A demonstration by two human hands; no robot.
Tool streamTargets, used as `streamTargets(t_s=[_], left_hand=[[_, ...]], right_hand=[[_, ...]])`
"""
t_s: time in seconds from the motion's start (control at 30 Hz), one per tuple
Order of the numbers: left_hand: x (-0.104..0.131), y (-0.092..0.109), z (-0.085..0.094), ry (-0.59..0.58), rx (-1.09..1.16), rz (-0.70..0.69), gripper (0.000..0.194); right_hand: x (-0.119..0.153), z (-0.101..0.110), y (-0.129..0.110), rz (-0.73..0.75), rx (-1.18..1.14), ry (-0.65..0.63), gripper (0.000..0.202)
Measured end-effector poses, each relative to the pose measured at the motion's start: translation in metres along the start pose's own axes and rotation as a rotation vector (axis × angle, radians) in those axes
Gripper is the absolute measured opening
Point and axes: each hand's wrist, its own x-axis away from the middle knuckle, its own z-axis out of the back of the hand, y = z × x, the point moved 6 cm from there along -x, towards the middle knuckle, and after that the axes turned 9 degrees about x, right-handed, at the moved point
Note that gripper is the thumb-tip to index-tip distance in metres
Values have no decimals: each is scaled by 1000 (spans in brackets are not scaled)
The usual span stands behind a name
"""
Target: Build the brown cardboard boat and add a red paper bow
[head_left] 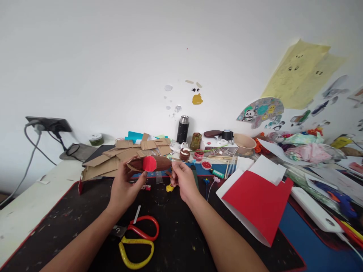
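My left hand [121,189] is closed around the left part of a long brown craft piece [163,163], its thumb pressed beneath. The piece is boat-shaped, with a red ribbed patch [149,164] across its middle. At its pointed right end my right hand [183,179] is closed in a pinch, touching or very near the tip. What lies between those fingertips is too small to make out. Below the hands, scissors with one red and one yellow handle [136,254] rest on a black, paint-marked mat [176,238]. Next to them lies a thin pale strip [137,214].
Brown cardboard pieces [104,162] are piled at the back left. Behind the hands stand a black thermos [183,130] and small tubs of red [206,165] and brown paint. Folded red card [256,202] lies to the right, near a white glue gun or similar device [316,209]. A power strip [49,124] is at far left.
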Motion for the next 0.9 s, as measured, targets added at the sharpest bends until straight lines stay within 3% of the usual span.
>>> streamTargets(t_s=[0.2, 0.53, 0.9], left_hand=[[-4, 3, 9, 74, -137, -86, 52], [2, 5, -2, -17, -197, -106, 48], [3, 9, -8, -70, -247, -157, 46]], right_hand=[[3, -4, -6, 75, 37, -19, 57], [9, -17, 1, 119, 134, -165, 52], [8, -18, 2, 84, 109, -153, 57]])
